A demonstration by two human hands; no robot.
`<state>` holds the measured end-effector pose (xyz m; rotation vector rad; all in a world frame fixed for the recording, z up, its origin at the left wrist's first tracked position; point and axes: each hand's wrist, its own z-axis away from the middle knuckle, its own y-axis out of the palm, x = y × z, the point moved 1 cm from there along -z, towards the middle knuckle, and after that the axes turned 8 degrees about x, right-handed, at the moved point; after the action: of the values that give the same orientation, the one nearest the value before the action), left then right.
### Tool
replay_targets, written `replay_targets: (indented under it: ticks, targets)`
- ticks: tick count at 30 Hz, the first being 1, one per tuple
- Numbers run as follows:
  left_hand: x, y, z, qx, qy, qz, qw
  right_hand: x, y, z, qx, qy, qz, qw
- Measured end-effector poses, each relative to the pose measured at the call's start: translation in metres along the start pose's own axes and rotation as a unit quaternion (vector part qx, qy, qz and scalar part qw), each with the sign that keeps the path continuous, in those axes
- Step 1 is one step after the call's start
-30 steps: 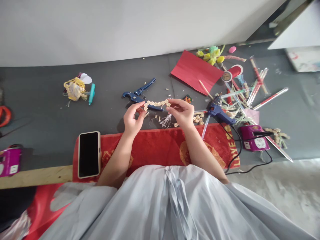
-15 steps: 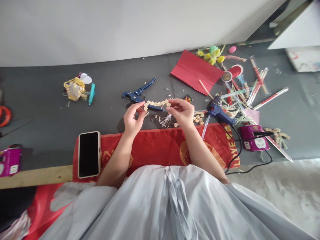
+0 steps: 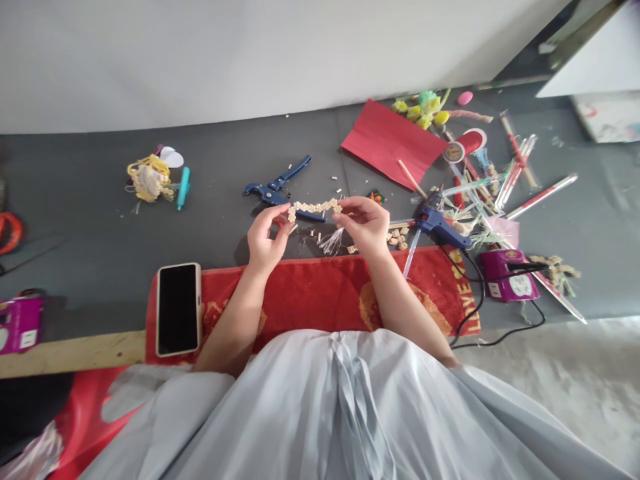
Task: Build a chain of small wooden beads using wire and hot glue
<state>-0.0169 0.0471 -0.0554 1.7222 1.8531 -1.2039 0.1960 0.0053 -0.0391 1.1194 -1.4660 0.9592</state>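
Between my hands stretches a cream-coloured strip of small joined pieces (image 3: 314, 207), its two ends bent downward. My left hand (image 3: 269, 237) pinches the left end between thumb and fingers. At the other end, my right hand (image 3: 366, 223) grips it the same way. Behind the strip lies a blue-handled cutter (image 3: 273, 191), partly covered by it. White threads (image 3: 332, 241) spread on the grey table below the strip, near my right hand. Small cut pieces (image 3: 397, 237) are heaped just right of that hand.
A blue glue gun (image 3: 440, 223) with a black cord rests at right among plastic-wrapped sticks. Red paper (image 3: 393, 143) lies behind it. A phone (image 3: 179, 309) sits on the red towel (image 3: 310, 300) at left. Farther left are a teal marker (image 3: 183, 189) and orange-handled scissors (image 3: 10, 232).
Almost nothing differs. My right hand has shifted very slightly, and both hands still hold the strip in the same place.
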Motion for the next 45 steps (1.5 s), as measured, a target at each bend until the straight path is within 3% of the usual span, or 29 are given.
replay_targets:
  ticks: [13,35,41,45]
  targets:
    - [0.0001,0.0002,0.0007,0.000,0.007,0.020,1.000,-0.0012,-0.0004,-0.0004,-0.005,0.007,-0.020,1.000]
    - [0.0001,0.0001,0.0005,0.017,-0.009,-0.010,1.000,-0.0030,-0.0021,0.0005,0.006,-0.016,0.038,0.999]
    - [-0.0059,-0.0001,-0.0005,0.047,-0.006,0.017,0.999,-0.0006,-0.0025,0.0008,-0.010,-0.038,0.042,0.998]
    - [-0.0076,0.0028,0.0027,0.100,-0.030,0.068,0.992,0.0003,-0.0052,0.0001,-0.014,-0.029,0.056,0.998]
